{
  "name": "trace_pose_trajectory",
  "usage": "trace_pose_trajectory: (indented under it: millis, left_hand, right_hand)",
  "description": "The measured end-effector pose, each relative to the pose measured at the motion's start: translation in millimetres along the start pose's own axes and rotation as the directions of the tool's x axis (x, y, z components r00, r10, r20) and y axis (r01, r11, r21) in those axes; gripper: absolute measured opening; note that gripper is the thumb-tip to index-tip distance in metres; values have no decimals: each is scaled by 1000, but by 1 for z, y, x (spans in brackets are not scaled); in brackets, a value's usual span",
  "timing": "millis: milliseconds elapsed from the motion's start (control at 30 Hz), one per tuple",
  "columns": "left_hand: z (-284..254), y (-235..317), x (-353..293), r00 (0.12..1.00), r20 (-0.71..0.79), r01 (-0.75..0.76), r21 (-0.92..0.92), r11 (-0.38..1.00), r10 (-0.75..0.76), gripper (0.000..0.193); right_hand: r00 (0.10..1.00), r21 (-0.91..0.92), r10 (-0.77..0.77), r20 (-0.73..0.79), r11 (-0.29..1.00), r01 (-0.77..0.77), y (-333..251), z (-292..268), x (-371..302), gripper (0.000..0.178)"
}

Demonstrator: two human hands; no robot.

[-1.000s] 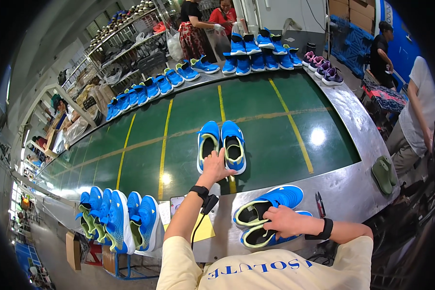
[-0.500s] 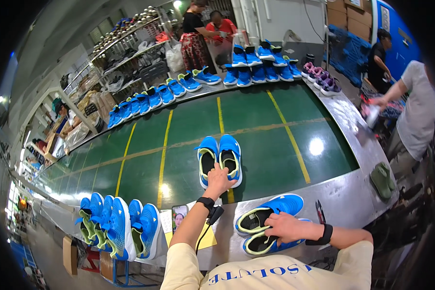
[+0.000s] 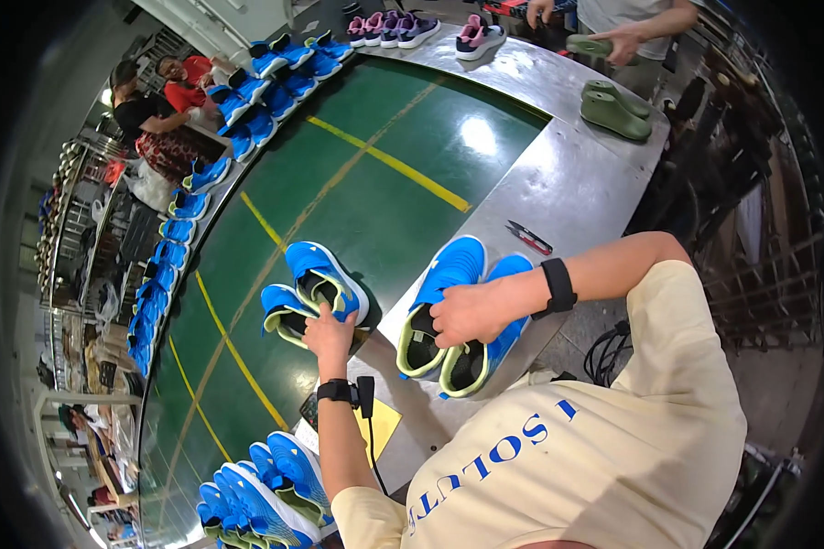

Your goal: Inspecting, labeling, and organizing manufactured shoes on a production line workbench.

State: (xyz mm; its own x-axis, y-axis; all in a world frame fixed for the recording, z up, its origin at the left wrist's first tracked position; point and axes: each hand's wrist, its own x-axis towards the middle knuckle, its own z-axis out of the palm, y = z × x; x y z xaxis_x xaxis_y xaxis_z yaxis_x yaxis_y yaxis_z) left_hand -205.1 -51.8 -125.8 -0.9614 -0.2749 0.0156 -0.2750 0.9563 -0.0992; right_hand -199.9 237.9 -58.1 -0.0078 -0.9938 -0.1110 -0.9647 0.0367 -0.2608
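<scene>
Nearest us, at lower right, is a cream cloth shirt (image 3: 604, 412); above it the right hand (image 3: 483, 313) bends its fingers over the lime collars of a blue, ridge-textured pair of shoes (image 3: 455, 265) on the shiny metal table (image 3: 568, 183). Left of centre, the left hand (image 3: 328, 340) sets its fingers at the heel openings of another blue pair (image 3: 307, 260) on a smooth green surface (image 3: 380, 229); we cannot tell whether either hand grips. More blue shoes (image 3: 261, 494) crowd the lower left. Yellow lines cross the glossy green, and we see red-and-black snips (image 3: 529, 238) right of centre. Farther off are rounded green forms (image 3: 613, 112) at upper right, pink and purple shoes (image 3: 389, 30) at top centre, and two co-workers (image 3: 178, 87) and crowded shelves (image 3: 75, 201) at upper left.
</scene>
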Motion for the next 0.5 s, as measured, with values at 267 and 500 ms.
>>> trace_pose_trajectory:
  millis: [267,500]
  left_hand:
    - [-9,-21,-7,997,65,61,-194,979,-49,63]
    - [-21,-14,-19,990,144,32,-244,969,3,57]
  right_hand:
    - [977,-120,77,-198,988,-102,1,-48,-51,37]
    - [776,229,562,-286,826,-514,51,-63,-57,29]
